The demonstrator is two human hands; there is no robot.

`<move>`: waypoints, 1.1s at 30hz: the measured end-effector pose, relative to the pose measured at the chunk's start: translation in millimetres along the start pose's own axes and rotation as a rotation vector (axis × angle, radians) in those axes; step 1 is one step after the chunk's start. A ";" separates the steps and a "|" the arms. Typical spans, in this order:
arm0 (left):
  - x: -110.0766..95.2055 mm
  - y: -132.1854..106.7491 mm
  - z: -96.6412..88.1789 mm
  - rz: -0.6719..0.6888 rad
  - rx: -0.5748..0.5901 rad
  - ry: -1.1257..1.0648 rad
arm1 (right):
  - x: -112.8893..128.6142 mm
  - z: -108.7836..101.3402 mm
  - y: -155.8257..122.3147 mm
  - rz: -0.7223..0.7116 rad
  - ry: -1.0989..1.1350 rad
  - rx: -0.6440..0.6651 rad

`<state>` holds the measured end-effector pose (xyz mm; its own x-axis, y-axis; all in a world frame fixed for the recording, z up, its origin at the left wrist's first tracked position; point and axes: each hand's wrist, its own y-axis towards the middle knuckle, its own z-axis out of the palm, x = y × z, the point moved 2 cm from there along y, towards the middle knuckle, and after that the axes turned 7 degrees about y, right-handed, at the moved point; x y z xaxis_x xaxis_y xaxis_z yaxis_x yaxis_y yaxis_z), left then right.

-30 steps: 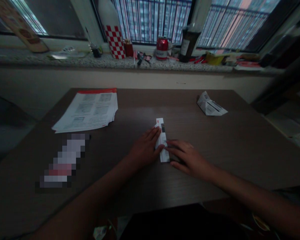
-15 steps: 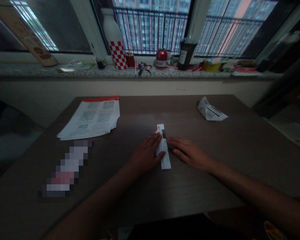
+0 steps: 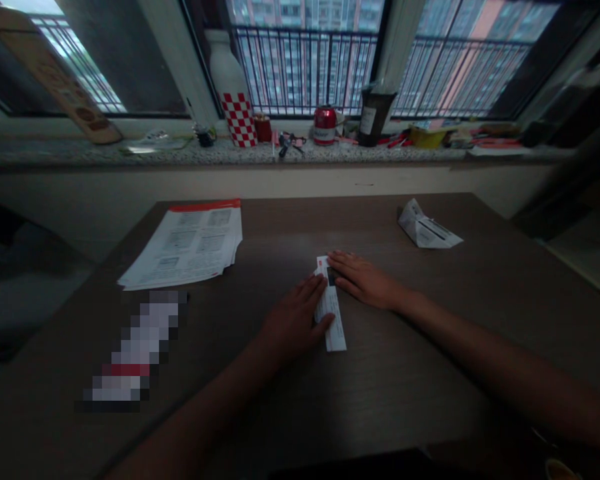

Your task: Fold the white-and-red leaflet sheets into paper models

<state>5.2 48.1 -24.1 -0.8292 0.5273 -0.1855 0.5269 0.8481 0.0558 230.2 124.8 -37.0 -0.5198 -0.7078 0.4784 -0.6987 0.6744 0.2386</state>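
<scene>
A narrow folded strip of printed paper (image 3: 335, 331) lies flat on the brown table (image 3: 400, 393), running away from me. My left hand (image 3: 296, 318) rests on its left side, fingers stretched over the paper and thumb lower down on it. On the other side, my right hand (image 3: 364, 277) lies with its fingers extended, their tips at the strip's far right edge. Neither hand grips the paper. The fingertips cover part of its print.
A stack of printed sheets (image 3: 190, 243) with a red top edge lies at the back left. Nearer me is a pixelated oblong item (image 3: 140, 347). A folded paper shape (image 3: 427, 230) stands at the back right. Beyond the table, a stone sill (image 3: 180, 155) holds a red can (image 3: 325, 127) and a checkered bottle (image 3: 234, 93).
My right hand has moved away from me along the strip, from beside its middle to its far end. My left hand stays on the paper. The whole view has shifted slightly.
</scene>
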 end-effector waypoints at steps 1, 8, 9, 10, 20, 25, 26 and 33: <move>-0.2 0.1 -0.4 0.000 0.002 0.000 | -0.2 0.3 0.2 0.004 0.007 -0.001; -0.2 0.0 -0.5 0.000 0.005 -0.008 | 3.6 0.8 0.5 0.026 -0.020 0.029; -0.2 -0.1 -0.5 0.000 0.002 -0.014 | 4.3 0.3 0.7 0.026 -0.018 0.028; -0.3 -0.2 -0.5 -0.001 0.001 -0.019 | 4.9 -0.3 0.8 0.026 -0.016 0.028; -0.8 -0.6 -1.1 -0.004 0.029 -0.020 | 9.2 -3.6 -1.3 0.010 -0.010 0.019; -0.6 -1.0 -1.4 -0.008 0.041 -0.031 | 9.3 -1.3 -2.2 -0.008 -0.038 0.047; -0.6 -1.1 -1.3 -0.007 0.041 -0.032 | 9.3 -1.3 -2.3 -0.006 -0.040 0.052; -0.3 -2.0 1.6 -0.003 0.039 -0.025 | 7.5 -1.7 -2.0 0.062 -0.008 0.072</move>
<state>4.7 46.1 -25.8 -0.8260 0.5229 -0.2105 0.5316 0.8468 0.0174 228.5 118.5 -32.5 -0.5670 -0.6670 0.4833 -0.6983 0.7004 0.1474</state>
